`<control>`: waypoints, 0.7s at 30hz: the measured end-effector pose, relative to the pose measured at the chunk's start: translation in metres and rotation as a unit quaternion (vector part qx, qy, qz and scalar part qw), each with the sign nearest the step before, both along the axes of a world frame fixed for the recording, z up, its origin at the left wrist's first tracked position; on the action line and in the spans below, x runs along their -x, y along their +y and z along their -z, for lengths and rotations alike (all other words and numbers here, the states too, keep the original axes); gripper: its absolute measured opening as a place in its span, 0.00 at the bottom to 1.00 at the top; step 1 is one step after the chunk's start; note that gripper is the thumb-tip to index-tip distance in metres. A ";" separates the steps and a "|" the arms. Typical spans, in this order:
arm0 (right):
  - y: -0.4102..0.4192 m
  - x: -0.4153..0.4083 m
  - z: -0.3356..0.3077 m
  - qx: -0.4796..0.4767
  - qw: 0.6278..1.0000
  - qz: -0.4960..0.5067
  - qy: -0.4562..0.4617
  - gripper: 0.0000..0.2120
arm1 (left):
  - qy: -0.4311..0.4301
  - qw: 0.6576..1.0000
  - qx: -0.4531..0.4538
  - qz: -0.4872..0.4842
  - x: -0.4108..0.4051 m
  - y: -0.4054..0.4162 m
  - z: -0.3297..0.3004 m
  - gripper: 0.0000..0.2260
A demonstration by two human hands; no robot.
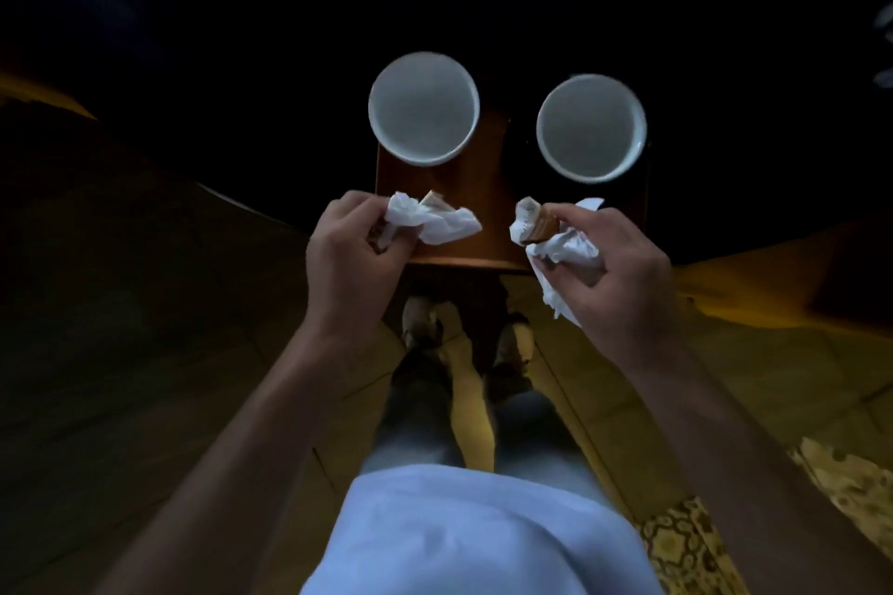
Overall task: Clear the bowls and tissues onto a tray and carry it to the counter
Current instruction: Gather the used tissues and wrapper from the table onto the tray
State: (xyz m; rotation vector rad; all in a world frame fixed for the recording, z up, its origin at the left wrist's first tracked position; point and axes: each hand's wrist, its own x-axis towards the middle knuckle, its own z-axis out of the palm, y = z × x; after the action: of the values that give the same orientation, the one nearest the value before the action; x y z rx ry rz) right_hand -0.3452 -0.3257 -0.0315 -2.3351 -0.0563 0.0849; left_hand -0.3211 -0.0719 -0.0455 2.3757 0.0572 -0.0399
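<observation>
Beyond both hands: two white bowls (424, 108) (591, 127) on the wooden tray (488, 188) | left hand (350, 251) closed on a crumpled tissue (430, 222) over the tray's near edge | right hand (613, 266) closed on another tissue (560, 251) beside it.

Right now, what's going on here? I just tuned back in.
A person is standing over a wooden tray that carries two white bowls, one on the left and one on the right, both looking empty. The left hand is closed on a crumpled white tissue, and the right hand is closed on another tissue, both held just above the tray's near edge. Each bundle seems to include a brownish scrap. The scene is dark, so what lies under the tray is unclear.
</observation>
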 end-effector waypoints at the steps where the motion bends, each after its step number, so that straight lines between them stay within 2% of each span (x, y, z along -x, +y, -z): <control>1: 0.007 0.000 0.005 0.003 1.000 0.002 0.002 0.22 | -0.002 1.000 -0.007 0.010 -0.003 0.000 0.005 0.12; 5: 0.027 0.002 0.023 0.021 0.999 0.017 0.022 0.22 | -0.020 0.997 -0.060 0.038 -0.012 0.003 0.022 0.12; 12: 0.036 -0.009 0.036 0.068 0.994 0.055 0.064 0.23 | -0.054 0.995 -0.073 0.049 -0.021 0.006 0.041 0.11; 21: 0.059 -0.027 0.051 0.109 0.989 0.061 0.080 0.29 | -0.020 0.992 -0.112 0.050 -0.035 0.005 0.067 0.14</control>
State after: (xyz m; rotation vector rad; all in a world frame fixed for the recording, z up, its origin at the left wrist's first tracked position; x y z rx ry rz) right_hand -0.3178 -0.2670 -0.0825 -2.5357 0.1843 0.2278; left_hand -0.2857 -0.0669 -0.1127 2.6014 -0.0795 -0.0350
